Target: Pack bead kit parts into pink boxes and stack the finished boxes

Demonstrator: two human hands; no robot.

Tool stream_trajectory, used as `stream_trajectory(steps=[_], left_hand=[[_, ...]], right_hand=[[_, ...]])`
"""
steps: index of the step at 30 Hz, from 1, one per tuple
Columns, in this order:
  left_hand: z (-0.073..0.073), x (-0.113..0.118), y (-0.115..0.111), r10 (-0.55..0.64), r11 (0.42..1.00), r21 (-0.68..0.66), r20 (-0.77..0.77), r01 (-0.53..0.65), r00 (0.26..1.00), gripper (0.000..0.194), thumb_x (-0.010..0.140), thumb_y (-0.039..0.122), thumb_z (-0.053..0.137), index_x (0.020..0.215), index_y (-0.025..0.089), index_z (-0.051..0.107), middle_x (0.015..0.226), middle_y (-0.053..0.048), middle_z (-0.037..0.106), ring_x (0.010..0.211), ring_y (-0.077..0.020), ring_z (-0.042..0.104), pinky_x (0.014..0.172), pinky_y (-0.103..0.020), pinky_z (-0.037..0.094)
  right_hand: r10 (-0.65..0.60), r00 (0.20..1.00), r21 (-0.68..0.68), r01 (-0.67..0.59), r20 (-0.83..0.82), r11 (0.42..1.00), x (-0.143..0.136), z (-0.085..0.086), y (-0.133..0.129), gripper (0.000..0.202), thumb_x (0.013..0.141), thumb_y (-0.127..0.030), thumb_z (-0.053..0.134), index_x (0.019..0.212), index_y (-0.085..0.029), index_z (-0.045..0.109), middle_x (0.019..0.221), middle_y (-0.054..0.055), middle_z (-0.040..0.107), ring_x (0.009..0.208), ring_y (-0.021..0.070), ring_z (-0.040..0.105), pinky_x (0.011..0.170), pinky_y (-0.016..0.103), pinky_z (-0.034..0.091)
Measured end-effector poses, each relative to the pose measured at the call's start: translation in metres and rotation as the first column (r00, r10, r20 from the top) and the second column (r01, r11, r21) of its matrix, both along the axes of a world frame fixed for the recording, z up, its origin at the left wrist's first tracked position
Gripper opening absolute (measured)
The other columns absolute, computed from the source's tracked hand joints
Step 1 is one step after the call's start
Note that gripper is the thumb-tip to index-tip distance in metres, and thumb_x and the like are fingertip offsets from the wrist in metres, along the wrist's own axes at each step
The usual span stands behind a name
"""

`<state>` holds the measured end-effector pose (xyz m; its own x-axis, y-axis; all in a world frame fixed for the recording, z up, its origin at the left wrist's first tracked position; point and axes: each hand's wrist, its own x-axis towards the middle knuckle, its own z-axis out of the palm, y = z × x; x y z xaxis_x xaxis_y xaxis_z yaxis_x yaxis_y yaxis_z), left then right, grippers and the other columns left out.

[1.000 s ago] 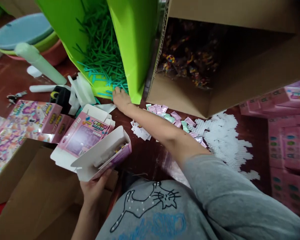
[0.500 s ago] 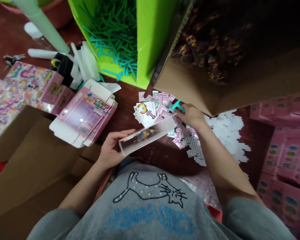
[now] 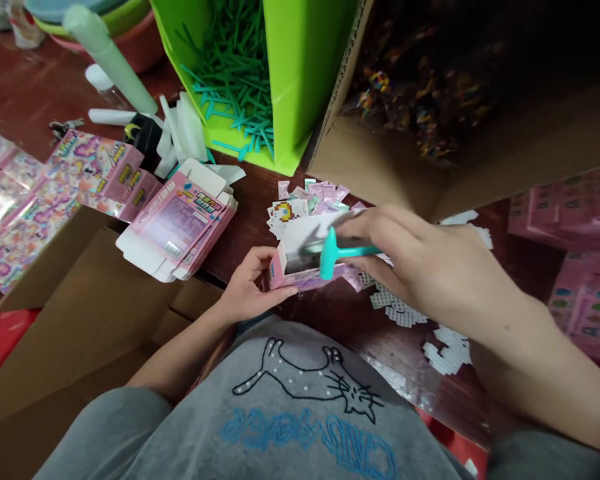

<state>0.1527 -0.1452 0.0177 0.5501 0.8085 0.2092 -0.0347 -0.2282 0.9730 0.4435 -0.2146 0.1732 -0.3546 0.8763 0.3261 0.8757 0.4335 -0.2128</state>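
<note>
My left hand (image 3: 253,287) is closed round the near left end of a small pink box (image 3: 307,278), whose white flap stands up at the back. The box's open side faces up, and its inside is mostly dark and hard to make out. Over its right part is my right hand (image 3: 395,247), pinching a small teal toy hammer (image 3: 333,253) by the handle, with the head pointing left. Behind the box lie pink sachets (image 3: 325,191) and picture cards (image 3: 286,212). Part of these is hidden by my right hand.
Flattened pink boxes (image 3: 180,220) are stacked on the left, beside filled boxes (image 3: 87,170). A green bin (image 3: 290,87) holds many teal hammers. Next to it stands a carton (image 3: 380,160) of colourful bagged pieces. White dotted sheets (image 3: 450,350) and pink boxes (image 3: 587,293) lie right.
My right hand has brought the toy hammer from the sachet pile left and nearer, over the box. My left hand has shifted right and turned the box so its opening faces up.
</note>
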Motion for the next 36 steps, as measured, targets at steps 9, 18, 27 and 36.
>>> stream_trajectory(steps=[9, 18, 27, 36], left_hand=[[-0.004, 0.015, -0.01, -0.149, 0.955, -0.241, 0.114, 0.172, 0.982, 0.06, 0.087, 0.043, 0.099, 0.131, 0.025, 0.063, 0.117, -0.003, 0.079, 0.098, -0.0169, 0.078, 0.086, -0.027, 0.063], [-0.023, 0.017, -0.008, -0.104, 0.986, -0.11, 0.176, 0.125, 0.979, 0.102, 0.089, 0.043, 0.097, 0.17, 0.041, 0.034, 0.156, -0.009, 0.066, 0.126, -0.0267, 0.076, 0.1, -0.041, 0.069], [-0.026, 0.015, 0.001, -0.346, 0.936, -0.088, -0.033, 0.342, 0.938, 0.037, 0.108, 0.041, 0.076, 0.141, 0.029, 0.067, 0.116, -0.005, 0.076, 0.096, -0.0173, 0.074, 0.083, -0.03, 0.064], [-0.021, 0.039, -0.007, -0.1, 0.979, -0.17, 0.097, 0.116, 0.99, 0.034, 0.104, 0.041, 0.085, 0.133, 0.03, 0.072, 0.12, -0.004, 0.082, 0.111, -0.0189, 0.079, 0.1, -0.036, 0.064]], right_hand=[[0.145, 0.986, 0.001, -0.146, 0.08, 0.989, -0.021, -0.022, 0.005, 0.024, 0.114, -0.012, 0.05, 0.121, -0.019, 0.072, 0.111, 0.009, 0.08, 0.093, 0.0227, 0.075, 0.069, 0.034, 0.056], [-0.143, 0.714, -0.017, 0.181, -0.686, 0.983, -0.006, -0.097, -0.032, 0.059, 0.105, -0.035, 0.08, 0.16, -0.036, 0.059, 0.15, 0.009, 0.07, 0.133, 0.0297, 0.073, 0.113, 0.052, 0.065], [-0.297, 0.553, -0.318, 0.061, -0.778, 0.946, 0.002, -0.169, -0.091, 0.036, 0.106, -0.037, 0.079, 0.141, -0.042, 0.073, 0.13, 0.003, 0.071, 0.122, 0.0227, 0.073, 0.099, 0.045, 0.07], [-0.249, 0.527, -0.109, 0.281, -0.812, 0.953, -0.01, -0.174, -0.092, 0.041, 0.107, -0.026, 0.075, 0.145, -0.043, 0.074, 0.127, 0.003, 0.078, 0.122, 0.0224, 0.075, 0.108, 0.048, 0.063]])
